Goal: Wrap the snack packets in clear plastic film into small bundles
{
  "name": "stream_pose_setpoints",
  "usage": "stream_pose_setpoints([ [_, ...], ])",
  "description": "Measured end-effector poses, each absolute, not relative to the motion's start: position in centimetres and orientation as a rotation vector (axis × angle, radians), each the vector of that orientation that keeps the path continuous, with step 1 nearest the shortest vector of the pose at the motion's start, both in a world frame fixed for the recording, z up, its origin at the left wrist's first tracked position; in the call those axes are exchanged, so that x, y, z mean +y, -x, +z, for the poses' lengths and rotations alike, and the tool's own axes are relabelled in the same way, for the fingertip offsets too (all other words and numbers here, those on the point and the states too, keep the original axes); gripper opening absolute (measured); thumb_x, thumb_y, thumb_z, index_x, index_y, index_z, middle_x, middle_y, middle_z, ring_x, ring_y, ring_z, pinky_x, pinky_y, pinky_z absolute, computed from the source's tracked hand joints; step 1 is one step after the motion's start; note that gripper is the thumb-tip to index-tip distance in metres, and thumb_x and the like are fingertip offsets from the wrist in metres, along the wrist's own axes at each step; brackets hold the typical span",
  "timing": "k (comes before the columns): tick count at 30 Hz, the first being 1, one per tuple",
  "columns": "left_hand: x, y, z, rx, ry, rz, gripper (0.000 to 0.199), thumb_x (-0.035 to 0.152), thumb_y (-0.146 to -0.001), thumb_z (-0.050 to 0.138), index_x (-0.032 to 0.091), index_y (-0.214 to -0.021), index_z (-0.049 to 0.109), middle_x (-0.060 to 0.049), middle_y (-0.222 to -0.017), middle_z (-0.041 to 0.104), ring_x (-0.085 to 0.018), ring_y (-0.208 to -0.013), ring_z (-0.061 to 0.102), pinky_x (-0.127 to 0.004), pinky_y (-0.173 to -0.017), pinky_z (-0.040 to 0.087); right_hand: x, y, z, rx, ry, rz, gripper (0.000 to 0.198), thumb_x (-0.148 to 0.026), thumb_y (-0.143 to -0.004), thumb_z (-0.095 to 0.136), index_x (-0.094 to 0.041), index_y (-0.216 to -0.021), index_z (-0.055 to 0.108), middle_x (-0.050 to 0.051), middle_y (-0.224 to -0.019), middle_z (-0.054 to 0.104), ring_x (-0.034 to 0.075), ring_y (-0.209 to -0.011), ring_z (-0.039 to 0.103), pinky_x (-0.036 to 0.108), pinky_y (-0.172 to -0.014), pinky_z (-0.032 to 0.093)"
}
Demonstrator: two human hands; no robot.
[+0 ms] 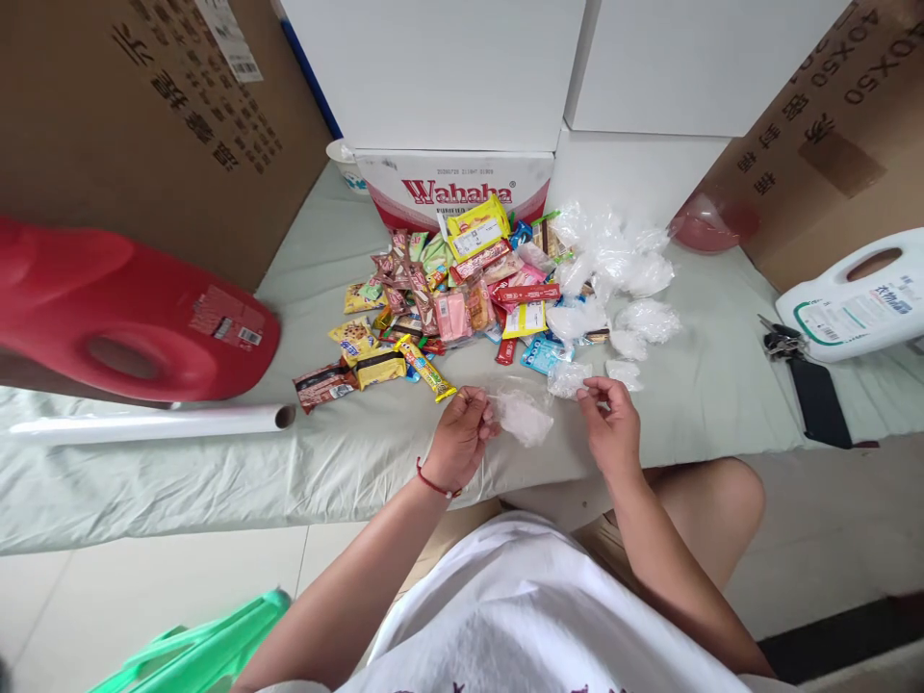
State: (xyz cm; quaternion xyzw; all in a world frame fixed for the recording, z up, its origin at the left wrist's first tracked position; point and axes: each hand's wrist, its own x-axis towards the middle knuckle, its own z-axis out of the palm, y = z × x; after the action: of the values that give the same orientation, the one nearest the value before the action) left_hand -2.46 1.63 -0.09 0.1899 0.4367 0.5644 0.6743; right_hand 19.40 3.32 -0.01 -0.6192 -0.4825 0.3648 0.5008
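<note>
The front edge of the pale green cloth (722,385) runs beneath both wrists; it stretches wide from the right hand (612,423) to a black phone (819,402). The left hand (466,425) pinches a clear plastic bag (526,419), just right of its fingers; the right's narrowed fingertips meet crumpled plastic (569,378), grip unclear.

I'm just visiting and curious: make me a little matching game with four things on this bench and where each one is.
Things
1. Red jug
2. Snack pile
3. Clear bag
4. White jug

Places
A. Held in the left hand
B. At the right, near the keys
C. At the left, behind the white roll
D. In front of the Wahaha box

Pairs: 1-C, 2-D, 3-A, 4-B
</note>
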Motion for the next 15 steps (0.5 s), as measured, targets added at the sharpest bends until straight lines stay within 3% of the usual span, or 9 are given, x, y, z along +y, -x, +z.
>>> stream_pose_setpoints([
  [4,1.1,1.6,0.6,0.875,-0.349,1.359,0.033,0.037,-0.087,0.079,0.022,-0.084,0.049,0.006,-0.069,0.049,-0.006,-0.052,0.036,-0.022,-0.058,0.038,1.8,-18.1,1.3,-1.092,1.507,1.356,0.057,-0.075,-0.087,0.061,-0.020,-0.073,0.063,-0.001,-0.063,0.050,0.011,-0.054,0.040,0.026,-0.047,0.029],
  [7,0.5,0.9,1.1,0.811,-0.356,1.363,0.030,0.036,-0.089,0.079,0.023,-0.087,0.051,0.006,-0.068,0.050,-0.007,-0.054,0.038,-0.022,-0.060,0.039,1.3,-16.3,1.4,-1.009,1.511,1.580,0.066,-0.085,-0.078,0.062,-0.020,-0.078,0.064,-0.001,-0.065,0.051,0.010,-0.053,0.039,0.024,-0.043,0.023],
  [12,-0.3,1.5,1.7,0.639,-0.265,1.295,0.029,0.029,-0.088,0.078,0.022,-0.086,0.050,0.006,-0.068,0.049,-0.007,-0.054,0.040,-0.022,-0.060,0.041,2.0,-14.8,1.0,-0.701,1.452,1.356,0.059,-0.071,-0.068,0.081,-0.025,-0.099,0.060,-0.004,-0.082,0.053,0.009,-0.060,0.041,0.019,-0.043,0.026],
  [15,-0.3,2.5,1.4,0.599,-0.258,1.277,0.028,0.027,-0.085,0.079,0.021,-0.084,0.051,0.005,-0.068,0.049,-0.007,-0.055,0.042,-0.022,-0.060,0.041,2.1,-15.0,1.0,-0.650,1.370,1.552,0.065,-0.059,-0.065,0.087,-0.029,-0.116,0.060,-0.006,-0.084,0.054,0.007,-0.056,0.038,0.017,-0.041,0.021],
])
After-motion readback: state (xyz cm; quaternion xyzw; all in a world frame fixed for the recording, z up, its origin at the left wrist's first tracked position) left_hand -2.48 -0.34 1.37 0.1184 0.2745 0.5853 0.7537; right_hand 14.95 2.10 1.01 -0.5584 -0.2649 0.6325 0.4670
